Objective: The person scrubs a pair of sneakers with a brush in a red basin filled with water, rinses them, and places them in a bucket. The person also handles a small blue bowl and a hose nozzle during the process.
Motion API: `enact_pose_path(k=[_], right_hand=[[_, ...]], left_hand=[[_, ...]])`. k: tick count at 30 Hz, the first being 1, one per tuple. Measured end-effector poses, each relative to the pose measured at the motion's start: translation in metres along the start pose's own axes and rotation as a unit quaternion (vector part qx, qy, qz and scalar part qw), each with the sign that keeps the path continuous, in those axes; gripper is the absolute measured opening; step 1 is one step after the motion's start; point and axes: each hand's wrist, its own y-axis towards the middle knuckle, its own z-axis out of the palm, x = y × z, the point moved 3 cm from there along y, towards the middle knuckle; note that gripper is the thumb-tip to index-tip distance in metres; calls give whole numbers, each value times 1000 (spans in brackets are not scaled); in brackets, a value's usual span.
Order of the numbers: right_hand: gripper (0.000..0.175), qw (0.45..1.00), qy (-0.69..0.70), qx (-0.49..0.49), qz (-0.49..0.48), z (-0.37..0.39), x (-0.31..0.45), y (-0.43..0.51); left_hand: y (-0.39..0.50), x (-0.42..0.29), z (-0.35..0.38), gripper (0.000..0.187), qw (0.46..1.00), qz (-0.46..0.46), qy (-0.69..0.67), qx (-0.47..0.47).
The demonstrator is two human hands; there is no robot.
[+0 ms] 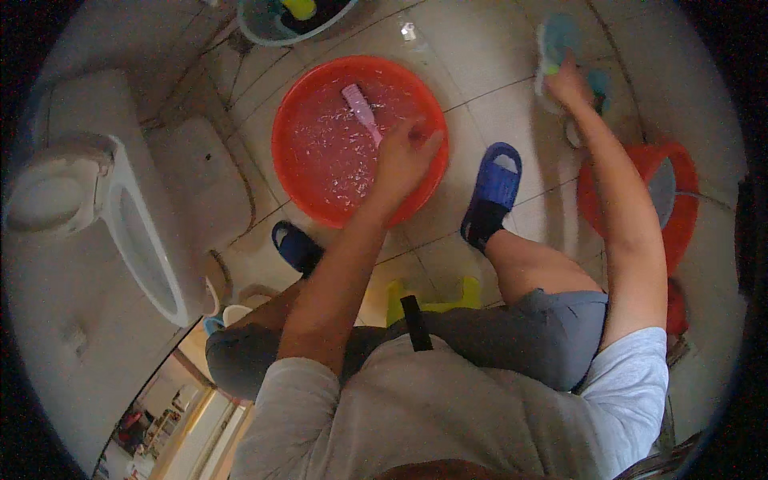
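My left hand (405, 157) is over the right part of a round red plastic basin (287, 180) of water. Its fingers are loosely curled, with the thumb apart. A pink brush (360, 108) lies in the water; its handle runs up to my left hand and its end is hidden there, so whether I grip it is unclear. My right hand (570, 87) reaches far out to the right, closed around the near end of a teal slipper with a pale sole (559, 39). Something yellow-green shows at the fingers. A second teal item (599, 84), partly hidden, is beside this hand.
An orange-red bucket (681, 180) stands behind my right forearm. My feet, in blue slippers (498, 177), flank the basin. A yellow-green stool (393, 303) is under me. At the top is a pale tub (288, 42); white ceramic fixtures (150, 252) line the left. Tile flooring (480, 66) surrounds the basin.
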Motion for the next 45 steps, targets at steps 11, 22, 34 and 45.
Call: enact_pose_path(k=[11,22,34,45], right_hand=[[69,984,-170,32,-49,10,52,-6],[58,901,8,-28,-434,37,229,-179],[60,864,296,336,-229,81,286,-233],[62,854,230,162,-438,22,353,-263]], left_hand=[[-112,154,-114,38,969,-116,87,-200],[40,147,-14,50,951,-197,236,-14],[-39,80,-68,28,989,-47,-17,-139],[-95,31,-138,47,981,-27,144,-125]])
